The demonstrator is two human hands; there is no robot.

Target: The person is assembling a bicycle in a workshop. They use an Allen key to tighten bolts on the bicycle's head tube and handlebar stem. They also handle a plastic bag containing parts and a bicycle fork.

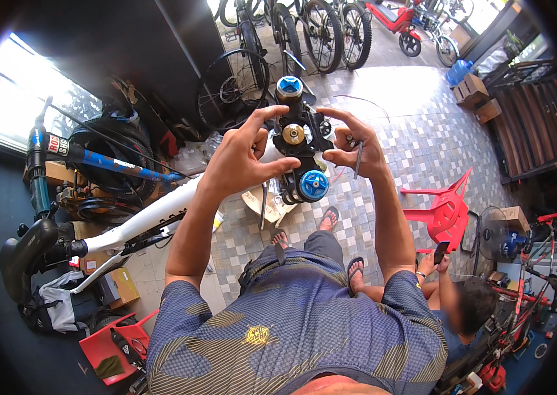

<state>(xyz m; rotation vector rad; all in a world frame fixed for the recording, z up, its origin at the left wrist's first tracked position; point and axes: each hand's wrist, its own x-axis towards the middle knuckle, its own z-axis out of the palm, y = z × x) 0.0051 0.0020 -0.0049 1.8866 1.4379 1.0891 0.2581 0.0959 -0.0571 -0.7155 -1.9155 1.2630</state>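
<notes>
In front of me is a bicycle fork's top, with a blue-capped leg (pixel 289 85) at the far side and another blue-capped leg (pixel 314 185) nearer. Between them a black stem clamp (pixel 285 137) surrounds a gold round cap (pixel 293 134). My left hand (pixel 242 155) grips the clamp's left side, index finger at its far edge and thumb at its near edge. My right hand (pixel 361 148) is at the clamp's right side, index finger and thumb bent toward it. Its curled fingers hold a thin metal hex key (pixel 358 161), which points down.
The bike's white frame (pixel 140 220) runs left to a black saddle (pixel 28 253). A blue fork (pixel 107 160) lies behind it. Parked bikes (pixel 321 33) line the back. At right are a red chair (pixel 446 210) and a seated person holding a phone (pixel 441 250).
</notes>
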